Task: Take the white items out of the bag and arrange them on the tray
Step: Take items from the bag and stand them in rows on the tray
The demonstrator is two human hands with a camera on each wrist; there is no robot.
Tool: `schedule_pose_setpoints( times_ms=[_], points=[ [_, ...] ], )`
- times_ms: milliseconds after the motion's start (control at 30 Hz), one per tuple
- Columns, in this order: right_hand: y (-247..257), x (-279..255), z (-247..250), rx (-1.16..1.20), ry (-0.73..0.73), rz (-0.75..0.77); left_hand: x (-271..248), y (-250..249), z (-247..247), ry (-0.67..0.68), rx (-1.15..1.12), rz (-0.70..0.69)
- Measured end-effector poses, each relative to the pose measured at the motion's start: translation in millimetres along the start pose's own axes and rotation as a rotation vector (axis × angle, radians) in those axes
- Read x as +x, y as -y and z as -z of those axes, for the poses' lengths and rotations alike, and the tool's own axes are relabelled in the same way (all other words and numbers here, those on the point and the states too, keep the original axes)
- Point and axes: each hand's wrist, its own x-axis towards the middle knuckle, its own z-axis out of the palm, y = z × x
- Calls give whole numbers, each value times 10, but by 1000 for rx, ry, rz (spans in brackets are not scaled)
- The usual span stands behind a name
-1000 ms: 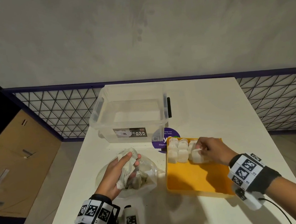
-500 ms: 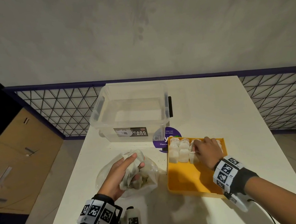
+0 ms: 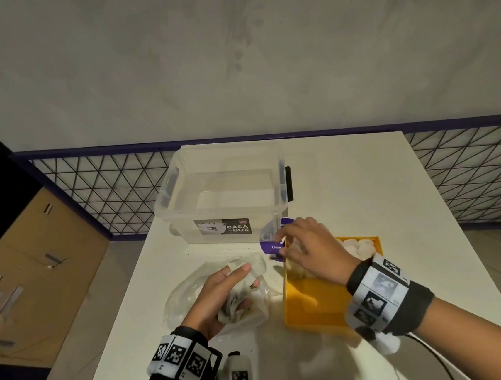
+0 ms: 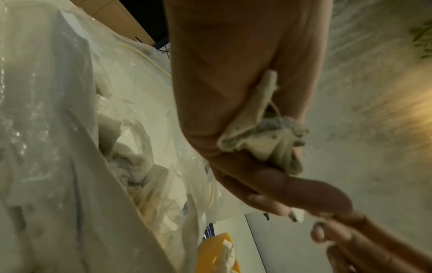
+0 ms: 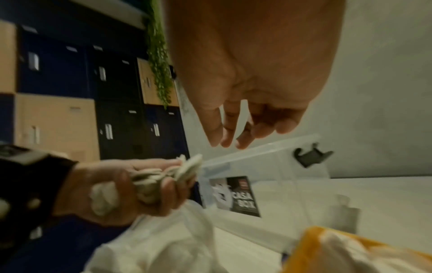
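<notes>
My left hand [image 3: 245, 279] grips a crumpled bunch of white items [image 3: 238, 295] just above the clear plastic bag [image 3: 186, 294]; the left wrist view shows the white items [image 4: 264, 140] squeezed in my palm. More white pieces lie inside the bag [image 4: 131, 166]. The orange tray [image 3: 315, 309] sits right of the bag, with several white items [image 3: 358, 246] lined up along its far end. My right hand [image 3: 285, 246] hovers over the tray's far-left corner, reaching toward the left hand. In the right wrist view its fingers [image 5: 217, 133] hang relaxed and hold nothing.
A clear lidless storage box [image 3: 222, 198] with a "CASA BOX" label stands behind the bag and tray. A purple round sticker [image 3: 271, 243] lies on the white table [image 3: 365, 185] between the box and the tray. The table's left edge runs close to the bag.
My right hand has let go of the white item it was setting in the tray row and has moved left toward the left hand. The left hand keeps gripping its bunch.
</notes>
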Motion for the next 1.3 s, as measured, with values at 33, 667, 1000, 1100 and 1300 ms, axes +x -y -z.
schedule_pose_setpoints(
  times_ms=[33,667,1000,1100,1300],
  points=[
    [101,12,-15,76,25,30,-14,-8,-28,14,7,-9],
    [144,19,-204,385,204,-21,-44,21,-62,-22,-12,-79],
    [155,102,-214,393,115,-3,-57,-1,-35,-3,-20,-53],
    [166,100,-180,496,148,-31,-47,-5,34,-35,-63,-62],
    [46,50,-32,450,86,-57,-50,-21,140,-62,-140,-66]
  ],
)
